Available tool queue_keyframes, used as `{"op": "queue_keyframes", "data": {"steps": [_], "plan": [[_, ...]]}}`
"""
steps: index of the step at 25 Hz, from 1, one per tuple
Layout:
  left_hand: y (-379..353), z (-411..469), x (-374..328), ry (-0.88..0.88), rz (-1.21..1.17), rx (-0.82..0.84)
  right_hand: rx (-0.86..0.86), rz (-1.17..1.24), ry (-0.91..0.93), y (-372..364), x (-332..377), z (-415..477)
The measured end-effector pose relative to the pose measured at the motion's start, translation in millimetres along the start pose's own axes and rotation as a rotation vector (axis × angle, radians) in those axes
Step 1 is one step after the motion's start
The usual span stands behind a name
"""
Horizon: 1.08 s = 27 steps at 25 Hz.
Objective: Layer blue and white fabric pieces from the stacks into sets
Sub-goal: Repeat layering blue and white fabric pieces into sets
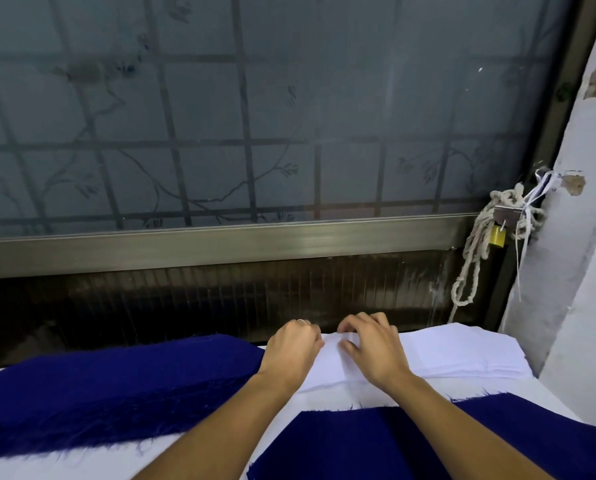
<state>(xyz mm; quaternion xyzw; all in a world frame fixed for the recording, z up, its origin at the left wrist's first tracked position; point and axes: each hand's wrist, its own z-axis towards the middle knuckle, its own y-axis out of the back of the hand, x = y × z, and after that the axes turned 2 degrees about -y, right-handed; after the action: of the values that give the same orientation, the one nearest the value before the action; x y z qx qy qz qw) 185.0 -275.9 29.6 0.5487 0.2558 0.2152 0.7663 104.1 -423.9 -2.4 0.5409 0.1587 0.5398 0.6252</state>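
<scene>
A stack of white fabric pieces [456, 351] lies at the far right of the table. My left hand [291, 348] and my right hand [371, 344] are both at its far left edge, fingers curled and pinching the top white piece. A thick stack of blue fabric [116, 393] with frayed edges lies to the left. A single blue piece [376, 441] is spread flat near me, under my forearms.
A frosted window with a metal grille and a metal sill [220, 244] stands just behind the table. A knotted rope with a yellow padlock [497, 235] hangs at the right. A white wall [580, 271] closes in the right side.
</scene>
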Motion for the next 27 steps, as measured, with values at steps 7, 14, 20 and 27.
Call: {"op": "queue_keyframes", "data": {"steps": [7,14,20,27], "plan": [[-0.4,-0.2,4.8,-0.053,-0.026,-0.070,-0.024,0.055,0.012,3.2,-0.9,-0.5],[14.3,0.5,-7.1,-0.044,-0.277,-0.125,0.010,0.092,0.083,20.0,-14.3,-8.8],[62.9,-16.0,23.2,0.154,-0.444,-0.103,0.028,0.128,-0.101,80.4,-42.1,-16.5],[127.9,-74.4,62.4,0.205,-0.421,-0.170,0.209,0.454,-0.130,134.1,-20.4,-52.5]]}}
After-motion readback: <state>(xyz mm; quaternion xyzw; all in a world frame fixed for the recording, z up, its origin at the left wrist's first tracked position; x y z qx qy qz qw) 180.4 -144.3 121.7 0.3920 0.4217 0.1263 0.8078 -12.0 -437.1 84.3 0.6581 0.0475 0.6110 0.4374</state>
